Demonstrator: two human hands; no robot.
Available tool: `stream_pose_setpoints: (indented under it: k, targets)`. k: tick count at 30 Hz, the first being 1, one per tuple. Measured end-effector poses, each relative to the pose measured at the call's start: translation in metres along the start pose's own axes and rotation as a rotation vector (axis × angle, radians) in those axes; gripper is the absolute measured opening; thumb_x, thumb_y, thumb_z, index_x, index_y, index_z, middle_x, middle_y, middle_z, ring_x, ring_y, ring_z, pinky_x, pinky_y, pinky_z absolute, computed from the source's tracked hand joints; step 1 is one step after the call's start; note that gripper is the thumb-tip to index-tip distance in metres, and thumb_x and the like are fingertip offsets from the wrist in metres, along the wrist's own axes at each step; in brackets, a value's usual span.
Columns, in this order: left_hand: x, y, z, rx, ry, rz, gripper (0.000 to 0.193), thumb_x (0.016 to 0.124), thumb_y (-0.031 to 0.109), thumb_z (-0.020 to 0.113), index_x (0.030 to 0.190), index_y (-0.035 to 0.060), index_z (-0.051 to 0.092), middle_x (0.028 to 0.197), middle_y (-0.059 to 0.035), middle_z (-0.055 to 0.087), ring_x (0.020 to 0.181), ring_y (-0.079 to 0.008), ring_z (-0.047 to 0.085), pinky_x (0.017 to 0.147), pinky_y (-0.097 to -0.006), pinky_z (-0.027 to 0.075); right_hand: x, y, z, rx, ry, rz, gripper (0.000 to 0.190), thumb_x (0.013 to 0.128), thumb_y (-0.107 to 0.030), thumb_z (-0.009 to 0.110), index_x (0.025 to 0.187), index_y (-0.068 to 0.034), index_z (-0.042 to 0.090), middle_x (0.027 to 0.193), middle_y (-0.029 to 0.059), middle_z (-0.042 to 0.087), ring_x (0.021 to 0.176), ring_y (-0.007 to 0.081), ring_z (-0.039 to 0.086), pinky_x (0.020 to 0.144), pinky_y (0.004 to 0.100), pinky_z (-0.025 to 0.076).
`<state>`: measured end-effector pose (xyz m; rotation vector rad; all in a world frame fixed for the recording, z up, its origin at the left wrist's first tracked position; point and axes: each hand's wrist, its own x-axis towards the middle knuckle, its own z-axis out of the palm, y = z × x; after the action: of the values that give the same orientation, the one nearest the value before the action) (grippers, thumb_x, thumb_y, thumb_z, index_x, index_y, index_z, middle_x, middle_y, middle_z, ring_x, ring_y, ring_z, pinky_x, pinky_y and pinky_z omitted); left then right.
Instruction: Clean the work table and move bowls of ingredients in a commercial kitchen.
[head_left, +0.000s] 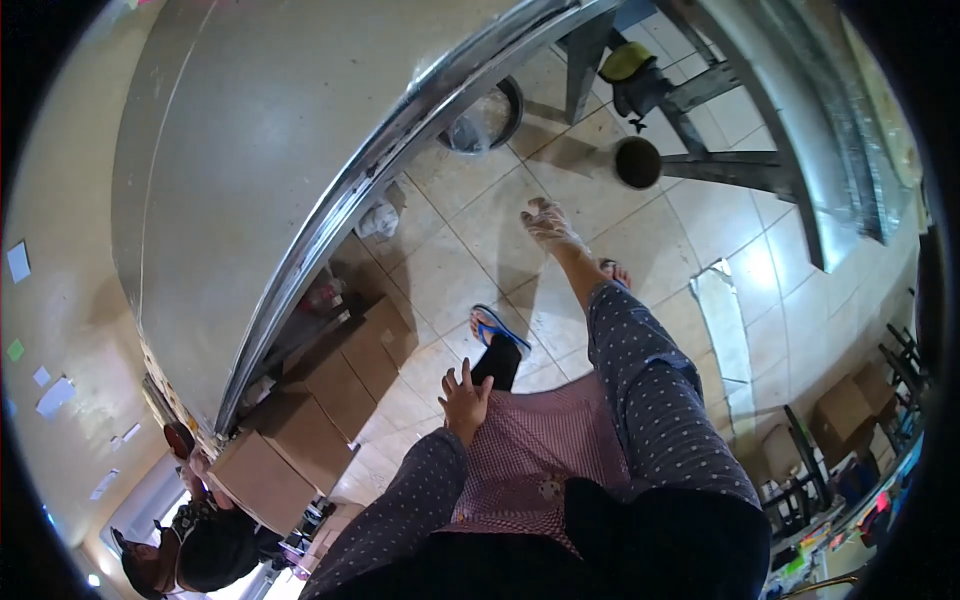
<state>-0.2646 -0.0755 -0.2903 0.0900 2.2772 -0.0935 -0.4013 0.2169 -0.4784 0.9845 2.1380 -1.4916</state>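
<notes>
My left hand (463, 405) is bare and holds nothing, its fingers spread beside the edge of a pink checked apron (547, 435). Farther out, my right hand (551, 223) reaches over the tiled floor (487, 247) in what looks like a clear plastic glove. Its fingers are partly bent and apart, and I see nothing in them. Dotted grey sleeves cover both my arms. Below are my feet, one in a blue flip-flop (501, 328). A dark round container (637, 163) stands on the floor beyond the right hand.
A metal-edged table (247, 150) curves along the left, with cardboard boxes (300, 420) by it. Beneath lies a basin (484, 120) with plastic. Another table (810, 165) stands right. A flattened sheet (721, 322) lies on the floor. Another person (202, 540) is at lower left.
</notes>
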Motion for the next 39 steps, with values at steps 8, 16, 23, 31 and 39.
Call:
stream_pose_setpoints:
  k: [8,16,23,31,39]
  targets:
    - [0.037,-0.032,-0.007,0.044,0.178,0.014,0.067,0.087,0.044,0.056,0.137,0.0055,0.032,0.130,-0.0252,0.037,0.121,-0.0421,0.036,0.097,-0.0549,0.034,0.113,0.042,0.083,0.118,0.106,0.106,0.034,0.084,-0.032,0.054,0.104,-0.006,0.061,0.104,0.0197,0.062,0.100,0.0346,0.058,0.089,0.0389,0.044]
    - [0.074,-0.052,-0.015,0.103,0.248,0.028,0.066,0.088,0.046,0.052,0.135,0.0038,0.034,0.133,-0.0280,0.033,0.124,-0.0459,0.031,0.101,-0.0556,0.028,0.237,0.076,0.137,-0.025,0.387,-0.298,0.021,0.088,-0.023,0.049,0.087,-0.008,0.064,0.090,0.0137,0.063,0.085,0.0296,0.060,0.082,0.0364,0.045]
    - [0.090,-0.062,-0.014,0.009,0.298,0.024,0.064,0.088,0.048,0.050,0.136,0.0070,0.037,0.133,-0.0301,0.033,0.125,-0.0473,0.029,0.103,-0.0567,0.023,0.373,0.119,0.208,0.560,0.366,-0.206,0.028,0.085,-0.033,0.057,0.082,-0.006,0.064,0.080,0.0066,0.062,0.075,0.0197,0.059,0.071,0.0326,0.046]
    - [0.071,-0.065,-0.014,-0.009,0.297,-0.041,0.061,0.088,0.046,0.052,0.134,0.0066,0.039,0.130,-0.0304,0.035,0.124,-0.0455,0.030,0.103,-0.0573,0.022,0.363,0.110,0.200,0.834,0.264,-0.151,0.027,0.081,-0.032,0.063,0.080,-0.005,0.064,0.079,0.0061,0.062,0.069,0.0168,0.059,0.061,0.0334,0.046]
    - [0.058,-0.060,-0.008,0.080,0.320,0.012,0.063,0.087,0.048,0.052,0.133,0.0071,0.040,0.132,-0.0262,0.035,0.126,-0.0436,0.030,0.099,-0.0648,0.023,0.343,0.142,0.221,0.778,0.308,-0.049,0.025,0.080,-0.029,0.058,0.074,-0.006,0.066,0.073,0.0078,0.063,0.061,0.0180,0.055,0.054,0.0351,0.043]
